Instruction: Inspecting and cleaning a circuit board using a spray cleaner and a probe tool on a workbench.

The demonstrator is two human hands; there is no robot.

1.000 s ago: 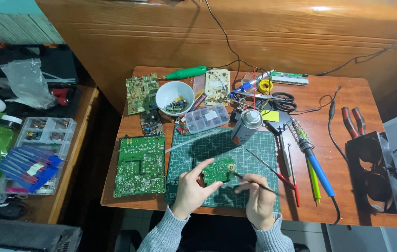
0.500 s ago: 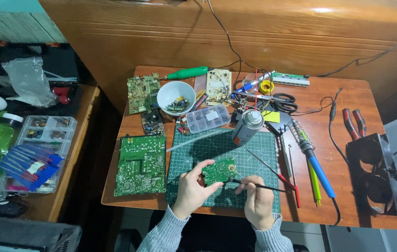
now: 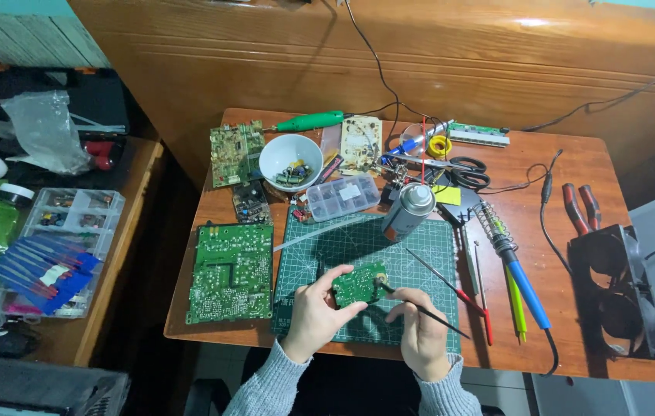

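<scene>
Both hands are down on the green cutting mat at the near edge of the wooden counter. The left hand has its fingers clamped on a small green circuit board, thumb under the near edge, and holds it tilted just above the mat's near half. The right hand sits just right of that board, fingers pinched together round a thin black brush, and the tip touches the board's right end.

On the mat's far right corner stands a spray can, upright. Two slim red-handled tools lie on the mat's right side. Just off the mat's right edge rests a blue-handled soldering iron, its cable trailing away. Left of the mat, touching its edge, lies a large green circuit board, flat. Beyond the mat sits a clear parts box, and further back a white bowl with small components in it.
</scene>
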